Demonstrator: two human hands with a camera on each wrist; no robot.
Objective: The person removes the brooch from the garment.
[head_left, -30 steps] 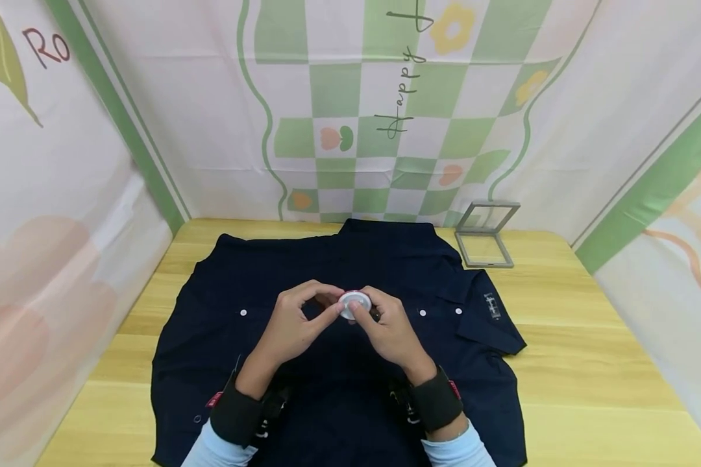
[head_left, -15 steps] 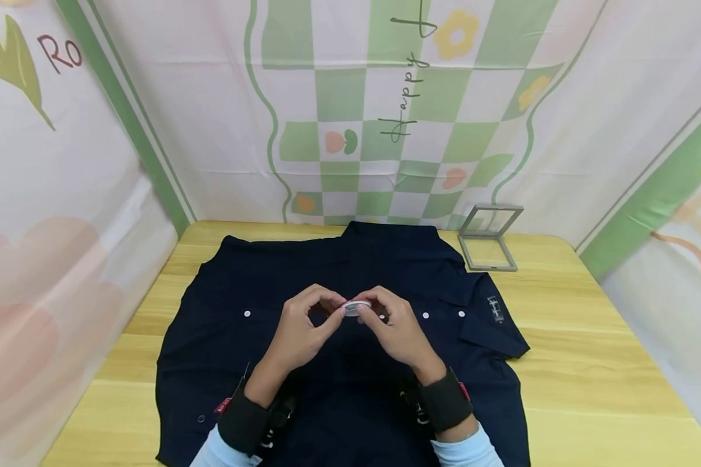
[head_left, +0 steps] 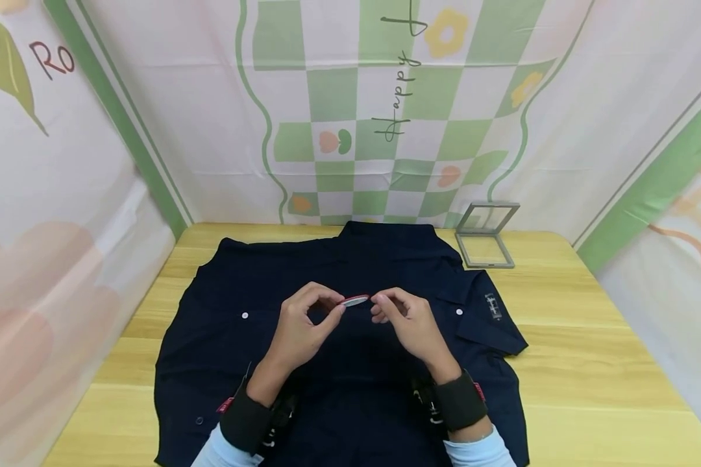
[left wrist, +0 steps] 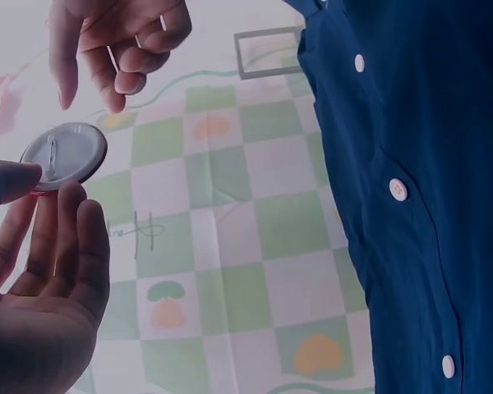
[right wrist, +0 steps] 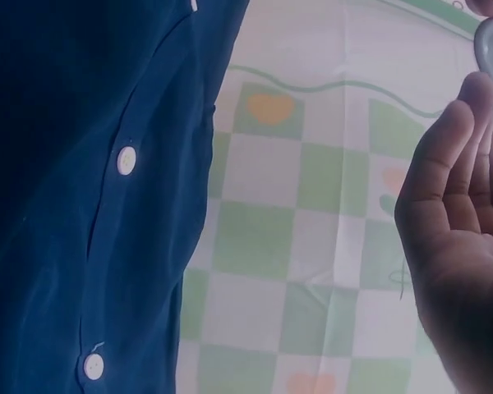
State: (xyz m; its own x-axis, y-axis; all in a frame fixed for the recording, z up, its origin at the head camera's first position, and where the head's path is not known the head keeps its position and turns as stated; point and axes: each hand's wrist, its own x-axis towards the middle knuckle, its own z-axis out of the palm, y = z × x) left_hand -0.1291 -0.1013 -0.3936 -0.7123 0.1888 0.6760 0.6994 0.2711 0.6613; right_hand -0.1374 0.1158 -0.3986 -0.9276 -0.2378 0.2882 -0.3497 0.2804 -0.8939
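Observation:
Between its thumb and fingers my left hand (head_left: 300, 324) pinches a round pin-back button badge (head_left: 356, 300) at one edge. Seen from the head view the badge is nearly edge-on, with a red rim. Its pale metal back (left wrist: 76, 152) and a thin pin (left wrist: 52, 156) show in the left wrist view. My right hand (head_left: 411, 324) is just right of the badge, fingers loosely bent and holding nothing; the left wrist view shows a gap between them. Beneath both hands a dark navy short-sleeved shirt (head_left: 327, 402) with white buttons lies spread out.
At the table's back right stands a grey, hinged clear display frame (head_left: 485, 237), lid raised. The wooden table (head_left: 584, 363) shows around the shirt. A printed cloth (head_left: 420, 143) hangs behind and at both sides.
The badge has tilted from showing its pale back to nearly edge-on. My right hand has let go of it and moved slightly right; my left hand still holds it.

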